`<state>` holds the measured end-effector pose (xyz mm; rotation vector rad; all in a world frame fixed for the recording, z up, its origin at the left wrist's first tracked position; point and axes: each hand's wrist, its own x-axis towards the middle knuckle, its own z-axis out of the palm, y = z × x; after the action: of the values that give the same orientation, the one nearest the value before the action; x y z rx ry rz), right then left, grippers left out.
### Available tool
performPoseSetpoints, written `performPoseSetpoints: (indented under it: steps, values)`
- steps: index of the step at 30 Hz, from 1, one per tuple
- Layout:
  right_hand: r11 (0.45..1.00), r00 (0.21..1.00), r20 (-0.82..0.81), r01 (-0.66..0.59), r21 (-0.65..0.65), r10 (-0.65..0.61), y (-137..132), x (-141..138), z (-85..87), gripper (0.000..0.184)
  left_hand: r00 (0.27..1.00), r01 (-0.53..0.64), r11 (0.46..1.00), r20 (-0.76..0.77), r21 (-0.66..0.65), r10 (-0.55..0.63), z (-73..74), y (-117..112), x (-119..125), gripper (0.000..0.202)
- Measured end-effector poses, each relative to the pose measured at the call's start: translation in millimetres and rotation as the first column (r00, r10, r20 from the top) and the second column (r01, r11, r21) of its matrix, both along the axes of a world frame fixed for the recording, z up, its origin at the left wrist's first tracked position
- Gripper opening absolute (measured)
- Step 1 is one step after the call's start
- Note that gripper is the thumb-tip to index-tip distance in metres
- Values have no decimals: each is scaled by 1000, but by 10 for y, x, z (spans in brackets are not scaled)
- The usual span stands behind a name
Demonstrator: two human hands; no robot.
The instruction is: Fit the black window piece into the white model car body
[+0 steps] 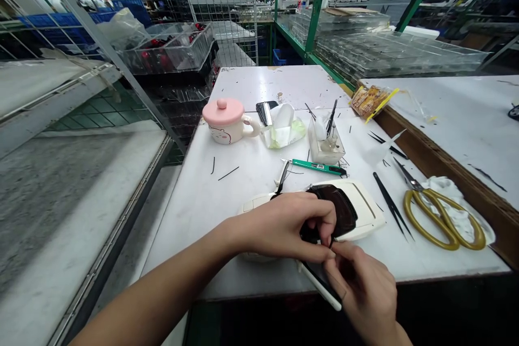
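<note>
A white model car body [360,211] with a dark tinted window piece [343,208] lies near the front edge of the white table [251,86]. My left hand [284,227] rests over the car's near side, its fingers curled on the dark window part. My right hand [365,286] sits just below it, fingers pinched together at the same spot beside the left fingertips; what they pinch is too small to make out. A thin white and black strip [320,286] lies under my right hand at the table edge.
Yellow-handled scissors [441,216] on a white cloth lie to the right, black tweezers [392,205] beside the car. Behind the car lie a green utility knife [318,166], a clear tub with tools [326,143], a pink-lidded mug [227,121] and crumpled tissue [284,127]. Wire racks stand at the left.
</note>
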<state>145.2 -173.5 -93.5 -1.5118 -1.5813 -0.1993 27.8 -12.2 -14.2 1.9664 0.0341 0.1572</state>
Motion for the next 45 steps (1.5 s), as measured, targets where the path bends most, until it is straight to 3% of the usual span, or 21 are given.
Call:
performPoseSetpoints:
  steps: [2,5,9,23,45]
  values:
    - [1000,1000,-23,-3,-7,3,-2,-5,-13,8,999,-39,982,-20,-183,36,18,-8,-1,29]
    - [1000,998,-69,-6,-23,4,-21,-11,-41,7,992,-118,903,-15,-413,122,32,3,4,34]
    - [999,990,-143,13,-40,-19,-56,-19,-91,5,988,-139,835,-20,-532,151,18,35,13,36]
    - [984,957,-285,-99,-150,53,-72,-33,-160,10,990,-142,842,-71,-520,124,72,20,11,35]
    - [977,979,-144,-164,-134,144,-51,-5,-33,21,991,-131,826,-63,-548,116,92,14,14,27]
